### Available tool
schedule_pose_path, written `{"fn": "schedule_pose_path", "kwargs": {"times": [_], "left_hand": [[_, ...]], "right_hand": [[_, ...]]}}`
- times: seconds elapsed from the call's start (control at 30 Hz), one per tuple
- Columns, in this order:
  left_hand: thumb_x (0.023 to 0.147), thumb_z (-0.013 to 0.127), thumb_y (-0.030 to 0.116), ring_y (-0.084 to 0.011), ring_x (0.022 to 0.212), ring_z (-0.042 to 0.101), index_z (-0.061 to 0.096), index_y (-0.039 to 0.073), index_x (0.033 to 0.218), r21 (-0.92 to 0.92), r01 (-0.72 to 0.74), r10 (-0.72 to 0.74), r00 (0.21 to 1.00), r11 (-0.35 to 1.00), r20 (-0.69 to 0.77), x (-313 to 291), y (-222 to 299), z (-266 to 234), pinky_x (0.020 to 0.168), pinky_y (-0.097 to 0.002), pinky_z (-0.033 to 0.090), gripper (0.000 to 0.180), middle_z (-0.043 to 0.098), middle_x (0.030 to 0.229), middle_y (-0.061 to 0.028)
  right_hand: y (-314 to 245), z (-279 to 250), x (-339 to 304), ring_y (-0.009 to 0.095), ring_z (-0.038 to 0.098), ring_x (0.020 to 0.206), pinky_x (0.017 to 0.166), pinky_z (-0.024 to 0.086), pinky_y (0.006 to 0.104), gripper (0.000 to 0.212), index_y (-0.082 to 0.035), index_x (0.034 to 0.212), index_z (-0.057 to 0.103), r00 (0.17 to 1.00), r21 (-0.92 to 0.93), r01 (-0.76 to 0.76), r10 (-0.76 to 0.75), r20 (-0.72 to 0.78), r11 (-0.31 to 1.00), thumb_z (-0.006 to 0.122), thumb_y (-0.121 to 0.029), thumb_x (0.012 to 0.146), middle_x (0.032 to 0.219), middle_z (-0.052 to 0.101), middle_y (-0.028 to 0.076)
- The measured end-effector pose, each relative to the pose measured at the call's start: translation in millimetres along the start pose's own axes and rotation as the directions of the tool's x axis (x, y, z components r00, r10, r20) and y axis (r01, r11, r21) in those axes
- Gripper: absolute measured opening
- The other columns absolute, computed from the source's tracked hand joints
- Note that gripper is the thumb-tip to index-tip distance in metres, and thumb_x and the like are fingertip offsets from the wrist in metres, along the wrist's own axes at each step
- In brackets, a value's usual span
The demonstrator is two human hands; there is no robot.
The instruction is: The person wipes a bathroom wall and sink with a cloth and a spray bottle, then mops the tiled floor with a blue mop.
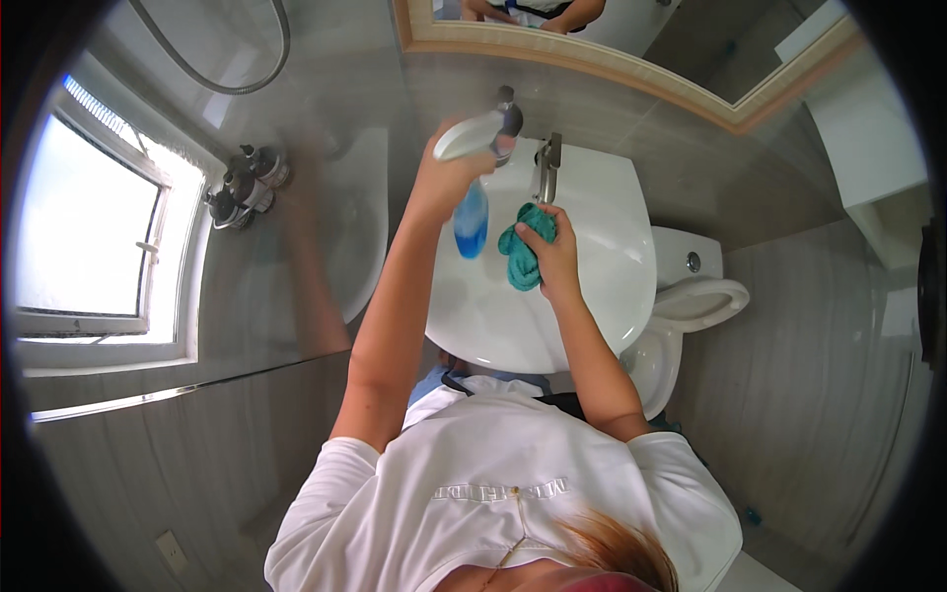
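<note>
A spray bottle (471, 225) of blue liquid, topped with a white trigger head, is gripped in the left hand (441, 185) above the left side of a white washbasin (513, 331). The bottle's neck is wrapped by curled fingers; whether the trigger is squeezed cannot be told, as the hand appears slightly blurred. A bunched green cloth (528, 255) is held in the right hand (558, 255) over the basin, near the metal faucet (548, 170), pinched between the thumb laid on top and the fingers tucked around its edge. Cloth and bottle are separated by a narrow gap. A dark bottle (509, 120) is seen at the rear of the basin, just beyond the spray head. The back wall is hung with a wood-framed mirror (582, 65), and a white toilet (681, 249) is placed right of the basin.
</note>
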State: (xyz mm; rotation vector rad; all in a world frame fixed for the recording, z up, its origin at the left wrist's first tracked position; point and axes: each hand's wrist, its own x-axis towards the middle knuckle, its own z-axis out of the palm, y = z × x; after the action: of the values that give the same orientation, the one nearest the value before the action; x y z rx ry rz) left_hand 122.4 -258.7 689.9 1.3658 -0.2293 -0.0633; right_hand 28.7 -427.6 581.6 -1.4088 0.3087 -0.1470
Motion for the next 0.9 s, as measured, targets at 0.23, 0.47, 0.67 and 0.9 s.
{"fn": "schedule_pose_path", "kwargs": {"times": [0.23, 0.47, 0.67, 0.9], "left_hand": [[0.073, 0.061, -0.001, -0.0154, 0.084, 0.06, 0.067, -0.003, 0.106, -0.162, 0.089, -0.075, 0.993, 0.983, 0.093, 72.9, -17.0, 1.5, 0.076, -0.0276, 0.048, 0.034, 0.069, 0.094, -0.0083], [0.078, 0.061, -0.002, -0.0252, 0.091, 0.067, 0.061, -0.006, 0.102, -0.059, 0.353, -0.336, 0.922, 0.934, 0.193, 102.8, -3.4, -12.6, 0.083, -0.034, 0.061, 0.025, 0.064, 0.101, -0.0135], [0.079, 0.059, -0.002, -0.0237, 0.092, 0.068, 0.062, -0.007, 0.105, 0.03, 0.335, -0.335, 0.922, 0.942, 0.193, 108.0, 9.0, -6.1, 0.079, -0.0331, 0.059, 0.027, 0.065, 0.104, -0.0157], [0.077, 0.055, 0.001, -0.0167, 0.081, 0.063, 0.064, -0.011, 0.111, -0.073, 0.246, -0.231, 0.959, 0.967, 0.166, 84.0, 17.3, -3.1, 0.073, -0.0258, 0.051, 0.037, 0.067, 0.094, -0.0143]], "right_hand": [[-21.7, -23.0, 0.9, 0.015, 0.064, 0.089, 0.076, 0.054, 0.0301, 0.036, -0.004, 0.116, 0.059, 0.991, 0.162, -0.131, 0.129, 0.023, 0.978, 0.075, -0.006, 0.084, 0.101, 0.064, 0.006], [-24.7, -41.6, 18.9, 0.017, 0.064, 0.085, 0.072, 0.054, 0.0297, 0.034, -0.002, 0.115, 0.058, 0.992, 0.194, -0.123, 0.115, 0.051, 0.973, 0.075, -0.007, 0.085, 0.098, 0.063, 0.008], [-28.0, -33.8, 38.5, 0.017, 0.064, 0.087, 0.074, 0.054, 0.03, 0.039, -0.002, 0.119, 0.055, 0.97, 0.172, -0.174, 0.139, 0.198, 0.97, 0.075, -0.008, 0.086, 0.098, 0.063, 0.008], [-17.6, -12.0, 39.5, 0.017, 0.061, 0.098, 0.083, 0.052, 0.0314, 0.043, -0.004, 0.125, 0.05, 0.998, 0.173, -0.055, 0.058, -0.014, 0.983, 0.069, -0.006, 0.087, 0.11, 0.059, 0.009]]}}
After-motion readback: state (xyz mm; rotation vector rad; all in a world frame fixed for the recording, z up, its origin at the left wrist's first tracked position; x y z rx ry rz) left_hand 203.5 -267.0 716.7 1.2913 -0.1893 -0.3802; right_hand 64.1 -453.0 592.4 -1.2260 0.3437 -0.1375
